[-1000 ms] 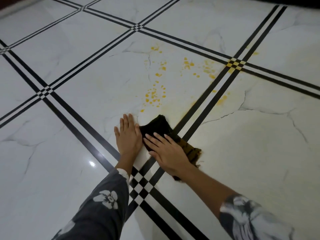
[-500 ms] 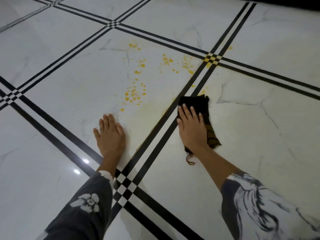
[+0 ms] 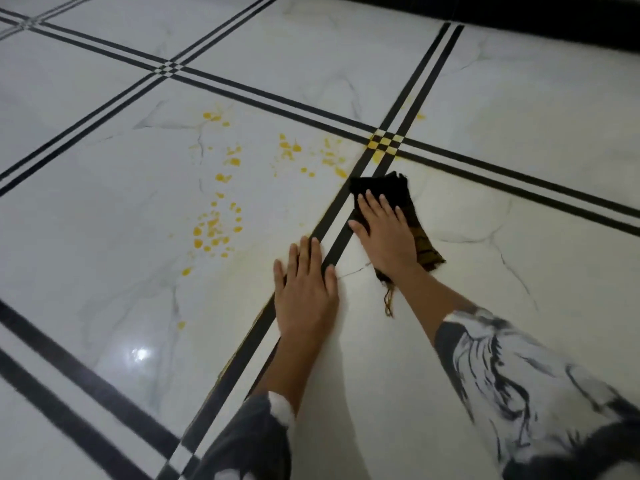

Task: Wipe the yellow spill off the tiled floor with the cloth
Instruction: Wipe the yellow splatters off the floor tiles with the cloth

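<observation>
Head view: right hand [image 3: 384,233], fingers flat, presses dark cloth [image 3: 388,187] just below stained tile junction; left hand [image 3: 306,289] flat on tiled floor [image 3: 104,220]; yellow spill [image 3: 214,226] mostly unwiped

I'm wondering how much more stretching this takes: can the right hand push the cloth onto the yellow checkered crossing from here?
Probably yes. The right hand presses the cloth flat just short of the yellow crossing, and nothing lies between them, so a short push forward should do.
</observation>
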Tool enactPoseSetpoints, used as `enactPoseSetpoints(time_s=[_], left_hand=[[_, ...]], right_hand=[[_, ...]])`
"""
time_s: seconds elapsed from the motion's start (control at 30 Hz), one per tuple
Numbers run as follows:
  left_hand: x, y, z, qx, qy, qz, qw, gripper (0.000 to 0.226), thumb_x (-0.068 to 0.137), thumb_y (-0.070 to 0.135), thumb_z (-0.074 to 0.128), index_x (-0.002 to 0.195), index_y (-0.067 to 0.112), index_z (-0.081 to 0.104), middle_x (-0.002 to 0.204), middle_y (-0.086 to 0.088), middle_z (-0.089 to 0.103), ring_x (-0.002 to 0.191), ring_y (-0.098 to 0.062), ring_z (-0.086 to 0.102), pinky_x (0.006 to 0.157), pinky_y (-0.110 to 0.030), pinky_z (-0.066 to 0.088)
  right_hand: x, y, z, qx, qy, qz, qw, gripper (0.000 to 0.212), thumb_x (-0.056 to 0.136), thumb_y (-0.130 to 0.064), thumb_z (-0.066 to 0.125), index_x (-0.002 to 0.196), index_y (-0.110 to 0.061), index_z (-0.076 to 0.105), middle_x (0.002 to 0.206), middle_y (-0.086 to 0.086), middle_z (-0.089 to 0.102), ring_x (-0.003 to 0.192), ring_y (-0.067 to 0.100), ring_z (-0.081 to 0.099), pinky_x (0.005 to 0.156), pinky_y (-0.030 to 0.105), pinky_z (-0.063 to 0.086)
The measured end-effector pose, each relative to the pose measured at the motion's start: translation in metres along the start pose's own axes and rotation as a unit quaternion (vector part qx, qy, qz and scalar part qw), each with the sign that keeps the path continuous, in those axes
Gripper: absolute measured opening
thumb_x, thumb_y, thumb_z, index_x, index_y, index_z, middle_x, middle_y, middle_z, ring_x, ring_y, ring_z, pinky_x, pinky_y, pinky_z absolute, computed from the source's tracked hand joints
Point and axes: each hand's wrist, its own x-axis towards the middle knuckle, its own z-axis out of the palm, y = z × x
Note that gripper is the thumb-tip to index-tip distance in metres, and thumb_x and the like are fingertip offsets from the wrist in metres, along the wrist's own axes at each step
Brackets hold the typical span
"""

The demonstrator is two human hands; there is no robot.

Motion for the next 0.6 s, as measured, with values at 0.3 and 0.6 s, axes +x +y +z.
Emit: enactPoseSetpoints(time_s=[0.3,0.6], left_hand=[[-0.008,0.011,-0.037,-0.234,-0.116,-0.049,0.964,0.063,0.095,0.053,0.014,0.149,0.020,0.018,0.158,0.002,0.012,0.144,-0.008,0.000,0.118,-0.032,-0.006],[-0.097,0.086,-0.218,-0.686,-0.338,-0.428,0.481,0.063,0.085,0.064,0.043,0.110,0.009,0.062,0.109,-0.013,0.069,0.098,-0.026,0.067,0.078,-0.038,0.055]], right_hand=[[-0.079,-0.040,-0.060,0.624,-0.063,0.326,0.708,0.044,0.099,-0.037,0.032,0.132,-0.013,0.049,0.132,0.010,0.053,0.121,0.025,0.049,0.099,0.033,0.038],[-0.124,-0.064,-0.222,0.813,-0.115,0.384,0.421,0.047,0.096,-0.046,0.032,0.122,-0.018,0.060,0.111,0.004,0.068,0.102,0.022,0.062,0.092,0.036,0.046]])
